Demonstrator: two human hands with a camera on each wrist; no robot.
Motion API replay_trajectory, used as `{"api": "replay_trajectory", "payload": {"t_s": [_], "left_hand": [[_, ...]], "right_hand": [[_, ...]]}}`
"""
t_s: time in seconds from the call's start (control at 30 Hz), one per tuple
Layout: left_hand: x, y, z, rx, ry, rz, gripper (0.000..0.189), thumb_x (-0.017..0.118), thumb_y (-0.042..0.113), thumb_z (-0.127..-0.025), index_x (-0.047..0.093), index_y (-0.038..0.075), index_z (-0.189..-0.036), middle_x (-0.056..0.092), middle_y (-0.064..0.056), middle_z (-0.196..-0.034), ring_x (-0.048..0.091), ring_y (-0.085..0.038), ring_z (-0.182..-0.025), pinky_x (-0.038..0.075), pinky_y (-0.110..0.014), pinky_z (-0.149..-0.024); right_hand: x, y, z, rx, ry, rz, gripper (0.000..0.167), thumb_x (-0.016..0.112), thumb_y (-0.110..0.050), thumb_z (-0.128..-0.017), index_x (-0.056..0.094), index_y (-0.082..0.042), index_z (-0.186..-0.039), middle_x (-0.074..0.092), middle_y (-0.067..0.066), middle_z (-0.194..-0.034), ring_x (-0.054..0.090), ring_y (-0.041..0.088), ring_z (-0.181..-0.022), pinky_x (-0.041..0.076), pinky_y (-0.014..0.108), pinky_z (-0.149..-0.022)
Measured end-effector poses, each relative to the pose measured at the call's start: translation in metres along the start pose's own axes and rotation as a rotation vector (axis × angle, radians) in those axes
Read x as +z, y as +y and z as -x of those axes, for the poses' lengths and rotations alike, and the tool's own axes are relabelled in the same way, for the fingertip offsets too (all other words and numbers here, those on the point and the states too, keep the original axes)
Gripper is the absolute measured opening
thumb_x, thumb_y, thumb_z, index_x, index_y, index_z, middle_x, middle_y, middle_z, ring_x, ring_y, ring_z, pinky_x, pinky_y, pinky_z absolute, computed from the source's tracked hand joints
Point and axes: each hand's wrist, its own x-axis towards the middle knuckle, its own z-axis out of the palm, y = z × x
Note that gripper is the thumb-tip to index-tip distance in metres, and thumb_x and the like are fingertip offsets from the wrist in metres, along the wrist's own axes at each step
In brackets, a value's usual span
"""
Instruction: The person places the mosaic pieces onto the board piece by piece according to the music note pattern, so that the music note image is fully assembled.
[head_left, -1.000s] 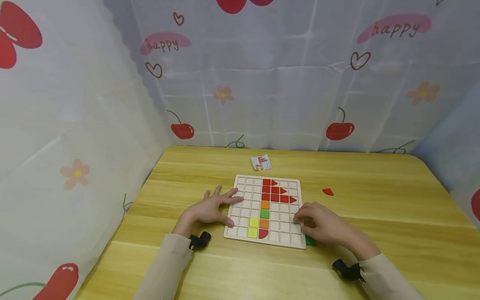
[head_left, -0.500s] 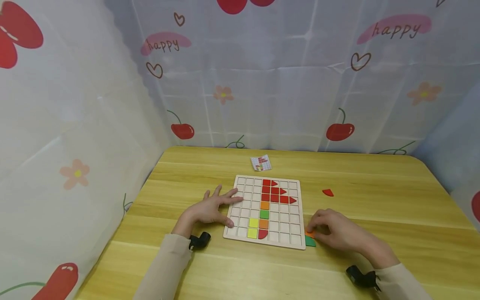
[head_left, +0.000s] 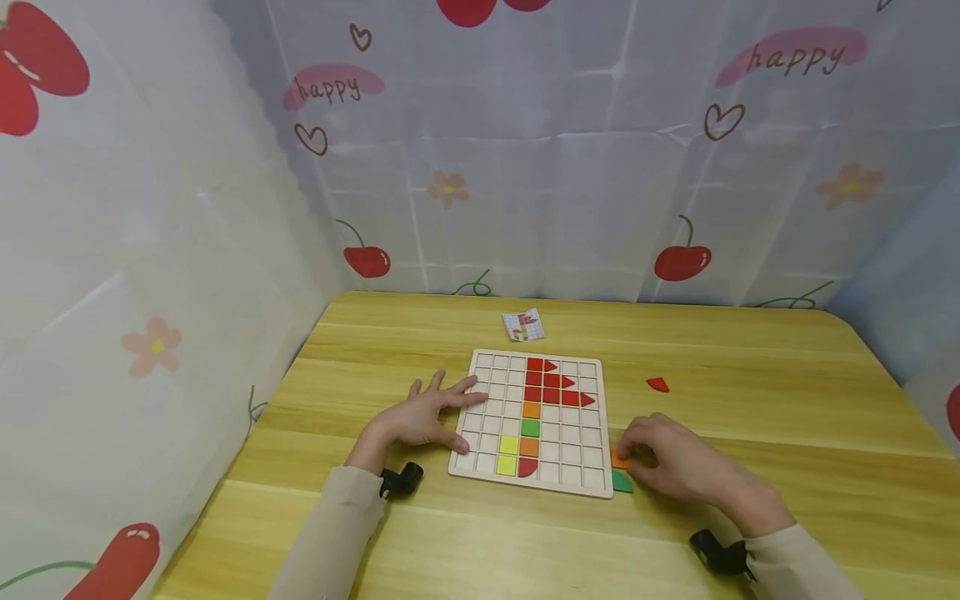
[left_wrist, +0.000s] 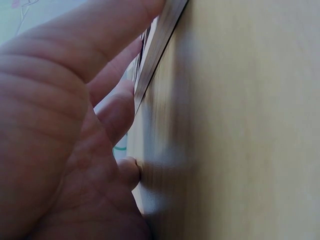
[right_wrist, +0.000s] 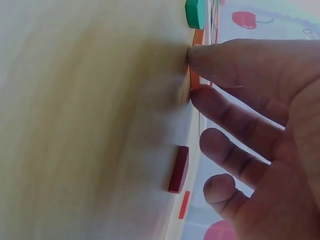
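Observation:
A square wooden grid board lies mid-table with red, orange, green and yellow tiles in some of its cells. My left hand rests spread over the board's left edge, thumb and fingertips on it. Just off the board's right side, my right hand pinches an orange tile low at the table. Thumb and forefinger sit at opposite ends of this orange tile in the right wrist view, while the other fingers hang loosely curled. A green rounded tile lies beside it, against the board's near right corner.
A red quarter-round tile lies alone right of the board. Behind the board is a small printed card with a coloured grid pattern. Patterned curtains stand behind and beside the wooden table.
The right hand has moved off the board's right edge to the table beside it, and the orange tile now shows at its fingertips. My left hand has stayed in place.

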Motion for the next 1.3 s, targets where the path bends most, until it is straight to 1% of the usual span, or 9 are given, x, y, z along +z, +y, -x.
{"api": "replay_trajectory", "payload": {"t_s": [0.13, 0.23, 0.3, 0.53, 0.63, 0.77, 0.97, 1.1, 1.3], "left_hand": [[0.001, 0.0, -0.001, -0.007, 0.004, -0.006, 0.08, 0.083, 0.049, -0.081, 0.046, 0.047, -0.152, 0.014, 0.019, -0.172, -0.014, -0.036, -0.16, -0.017, -0.063, -0.123], [0.001, -0.001, -0.001, -0.009, 0.005, -0.009, 0.08, 0.083, 0.05, -0.081, 0.046, 0.048, -0.152, 0.015, 0.02, -0.171, -0.014, -0.036, -0.16, -0.017, -0.063, -0.124], [0.001, -0.001, -0.001, -0.007, 0.004, -0.01, 0.081, 0.083, 0.05, -0.081, 0.046, 0.048, -0.152, 0.015, 0.02, -0.171, -0.014, -0.036, -0.16, -0.017, -0.063, -0.124], [0.002, -0.002, 0.0, -0.006, 0.002, -0.017, 0.081, 0.083, 0.05, -0.08, 0.045, 0.048, -0.152, 0.014, 0.019, -0.172, -0.014, -0.036, -0.16, -0.016, -0.064, -0.124], [0.002, -0.002, 0.0, -0.013, -0.002, -0.013, 0.081, 0.083, 0.05, -0.08, 0.045, 0.049, -0.152, 0.014, 0.019, -0.172, -0.014, -0.036, -0.16, -0.016, -0.063, -0.124], [0.002, -0.002, 0.001, -0.002, -0.001, -0.004, 0.08, 0.083, 0.048, -0.081, 0.046, 0.046, -0.152, 0.015, 0.018, -0.172, -0.014, -0.037, -0.16, -0.017, -0.065, -0.123], [0.003, -0.003, 0.0, 0.006, 0.005, -0.015, 0.08, 0.082, 0.049, -0.081, 0.046, 0.046, -0.153, 0.015, 0.017, -0.172, -0.014, -0.038, -0.16, -0.017, -0.065, -0.123], [0.003, -0.002, 0.0, -0.006, 0.003, -0.012, 0.08, 0.083, 0.049, -0.081, 0.047, 0.047, -0.152, 0.015, 0.018, -0.172, -0.014, -0.037, -0.16, -0.016, -0.065, -0.123], [0.001, -0.001, 0.0, 0.004, 0.008, -0.007, 0.08, 0.083, 0.049, -0.082, 0.047, 0.044, -0.153, 0.015, 0.016, -0.172, -0.014, -0.038, -0.16, -0.017, -0.065, -0.123]], "right_hand": [[0.0, -0.002, -0.001, 0.032, 0.01, 0.031, 0.022, 0.081, -0.012, -0.085, 0.071, -0.028, -0.095, 0.064, -0.018, -0.097, 0.056, 0.008, -0.093, 0.054, 0.037, -0.084], [-0.001, -0.003, -0.001, 0.048, 0.013, 0.025, 0.022, 0.082, -0.012, -0.083, 0.072, -0.026, -0.097, 0.065, -0.016, -0.096, 0.058, 0.009, -0.094, 0.055, 0.039, -0.085], [-0.003, -0.005, -0.002, 0.058, 0.009, 0.015, 0.021, 0.082, -0.013, -0.084, 0.072, -0.025, -0.098, 0.065, -0.016, -0.097, 0.057, 0.009, -0.093, 0.055, 0.038, -0.085], [-0.005, -0.01, -0.011, 0.0, 0.028, -0.028, 0.02, 0.084, -0.018, -0.084, 0.072, -0.024, -0.099, 0.066, -0.016, -0.097, 0.054, 0.007, -0.09, 0.053, 0.032, -0.081], [-0.004, -0.014, -0.017, -0.003, 0.023, -0.04, 0.02, 0.084, -0.018, -0.084, 0.073, -0.024, -0.099, 0.065, -0.016, -0.095, 0.054, 0.007, -0.089, 0.053, 0.031, -0.081], [-0.003, -0.02, -0.025, -0.005, 0.007, -0.055, 0.02, 0.084, -0.018, -0.084, 0.074, -0.023, -0.1, 0.066, -0.015, -0.095, 0.055, 0.01, -0.09, 0.053, 0.031, -0.081], [0.005, -0.028, -0.042, -0.03, -0.007, -0.073, 0.02, 0.084, -0.02, -0.084, 0.074, -0.023, -0.101, 0.067, -0.016, -0.095, 0.057, 0.011, -0.091, 0.053, 0.032, -0.084], [0.012, -0.034, -0.055, -0.059, -0.013, -0.082, 0.018, 0.083, -0.021, -0.085, 0.075, -0.022, -0.102, 0.069, -0.016, -0.096, 0.058, 0.011, -0.092, 0.053, 0.034, -0.086], [0.019, -0.048, -0.074, -0.12, -0.018, -0.07, 0.013, 0.081, -0.021, -0.087, 0.075, -0.022, -0.099, 0.07, -0.014, -0.095, 0.059, 0.01, -0.088, 0.053, 0.034, -0.087]]}}
